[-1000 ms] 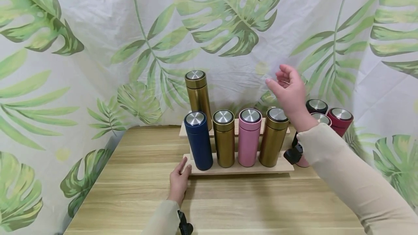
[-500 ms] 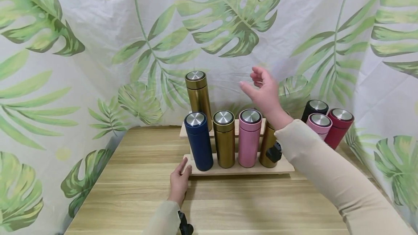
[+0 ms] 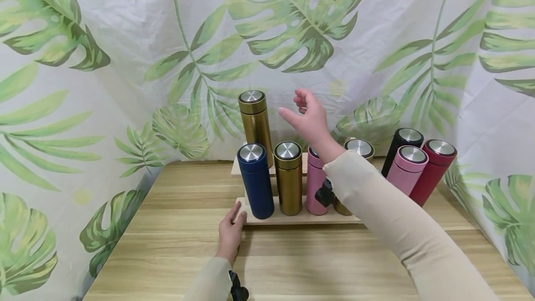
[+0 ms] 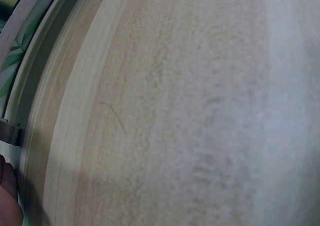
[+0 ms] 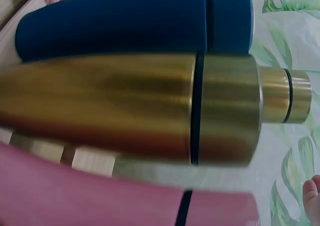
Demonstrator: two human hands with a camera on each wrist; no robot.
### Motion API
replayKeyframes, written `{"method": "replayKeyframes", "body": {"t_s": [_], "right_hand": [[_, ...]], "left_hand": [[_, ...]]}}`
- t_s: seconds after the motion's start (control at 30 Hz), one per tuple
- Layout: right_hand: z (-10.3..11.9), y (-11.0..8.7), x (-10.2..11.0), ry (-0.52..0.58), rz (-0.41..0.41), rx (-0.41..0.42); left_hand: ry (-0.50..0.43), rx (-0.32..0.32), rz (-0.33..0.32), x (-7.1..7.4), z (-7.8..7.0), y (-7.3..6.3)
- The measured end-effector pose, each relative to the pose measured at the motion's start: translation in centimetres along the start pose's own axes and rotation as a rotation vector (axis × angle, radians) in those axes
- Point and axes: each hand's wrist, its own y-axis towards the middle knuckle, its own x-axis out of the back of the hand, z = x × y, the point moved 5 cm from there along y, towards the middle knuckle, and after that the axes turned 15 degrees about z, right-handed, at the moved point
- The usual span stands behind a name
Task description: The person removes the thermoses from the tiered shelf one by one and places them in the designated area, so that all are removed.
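Note:
My left hand (image 3: 231,231) touches the left end of a two-tier wooden rack (image 3: 288,219), its fingers fairly straight. In the left wrist view only part of its fingers (image 4: 7,201) shows. Above the rack, my right hand (image 3: 308,119) is in the air with loosely bent fingers, holding nothing. To its left, a gold thermos (image 3: 257,127) stands on the back tier. Along the front tier are a blue thermos (image 3: 257,187), a gold thermos (image 3: 289,187), a pink thermos (image 3: 316,185) and another gold thermos (image 3: 359,147). My right forearm partly hides the last two.
Beyond the rack's right end stand a black thermos (image 3: 401,145), a second pink thermos (image 3: 407,168) and a red thermos (image 3: 434,168), partly behind my right sleeve (image 3: 376,208). Everything rests on a wood-grain table (image 3: 175,226). A leaf-print cloth (image 3: 125,59) hangs behind.
My right hand has moved left over the rack, from the right gold thermos towards the back gold thermos. My left hand stays at the rack's left end.

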Motion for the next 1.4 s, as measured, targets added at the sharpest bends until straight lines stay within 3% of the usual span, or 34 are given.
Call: {"method": "replayKeyframes", "body": {"t_s": [0.47, 0.93, 1.4], "right_hand": [[-0.7, 1.7, -3.4, 0.108, 0.054, -0.065], [-0.3, 3.7, -6.3, 0.056, 0.121, -0.161], [-1.2, 5.0, -7.9, 0.044, 0.048, -0.179]], "left_hand": [[0.040, 0.008, 0.006, 0.3, -0.3, -0.1], [0.026, 0.004, -0.004, 0.5, -0.1, -0.2], [-0.011, -0.031, -0.002, 0.2, 0.1, -0.4]]}}
